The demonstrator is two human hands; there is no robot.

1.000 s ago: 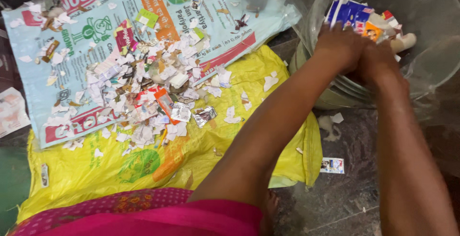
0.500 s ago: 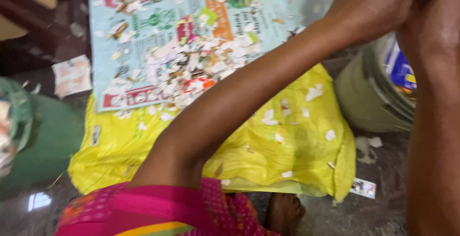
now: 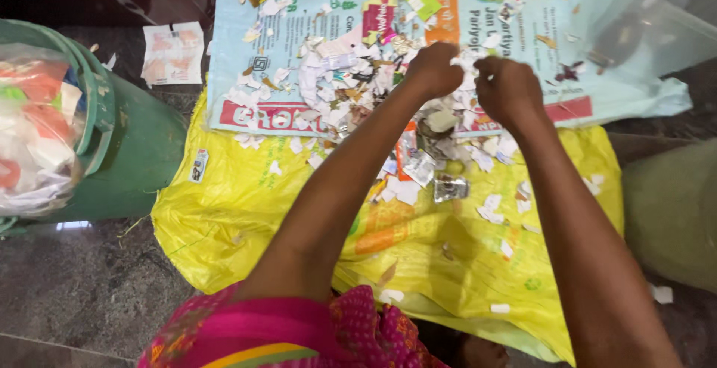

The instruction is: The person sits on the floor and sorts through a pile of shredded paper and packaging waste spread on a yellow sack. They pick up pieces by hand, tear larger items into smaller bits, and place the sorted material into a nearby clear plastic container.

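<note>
We note a green bin stuffed with plastic at left, a loose paper on the dark stone floor. Torn paper scraps litter the glossy blue printed sheet and crinkled yellow sack. Left hand and right hand, fingers curled, pinch small white scraps over the pile.

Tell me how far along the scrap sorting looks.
Done: the green bin at left already holds paper and plastic waste. In hand: left hand and right hand pinch scraps from the torn-paper pile. Left: many scraps still litter the blue sack and yellow sack.
</note>
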